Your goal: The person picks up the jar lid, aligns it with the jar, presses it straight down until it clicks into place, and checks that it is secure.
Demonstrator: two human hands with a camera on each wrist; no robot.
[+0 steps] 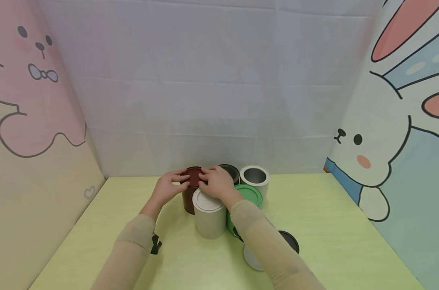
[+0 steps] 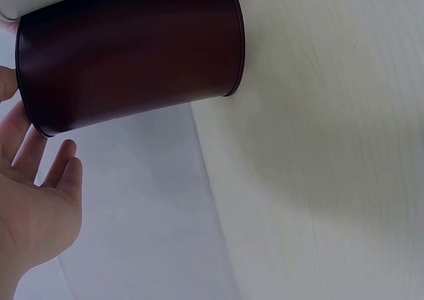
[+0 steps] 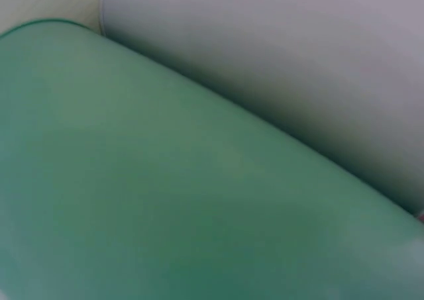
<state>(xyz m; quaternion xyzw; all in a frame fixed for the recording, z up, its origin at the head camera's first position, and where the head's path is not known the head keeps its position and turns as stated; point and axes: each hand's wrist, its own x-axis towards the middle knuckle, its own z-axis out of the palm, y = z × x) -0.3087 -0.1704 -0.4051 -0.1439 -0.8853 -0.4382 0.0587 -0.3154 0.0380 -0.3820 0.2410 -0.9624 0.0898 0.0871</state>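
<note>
A dark red can (image 1: 188, 201) with a matching lid stands at the back of the table. My left hand (image 1: 168, 187) touches the left side of its top, fingers spread. From the right, my right hand (image 1: 219, 183) lays its fingertips on the lid's edge. In the left wrist view the left hand's fingers (image 2: 30, 155) lie loosely along the top rim of the dark red can (image 2: 132, 58). A white lidded can (image 1: 210, 221) stands in front, under the right hand. The green can (image 3: 185, 174) and a pale can (image 3: 278, 68) fill the right wrist view, hiding that hand.
The green-lidded can (image 1: 250, 194) is right of the white one. Behind are a black can (image 1: 234, 172), partly hidden, and an open white can (image 1: 263, 188). A black lid (image 1: 292, 241) and a pale lid (image 1: 251, 259) lie near the right forearm. A white cloth wall (image 1: 219, 108) closes the back.
</note>
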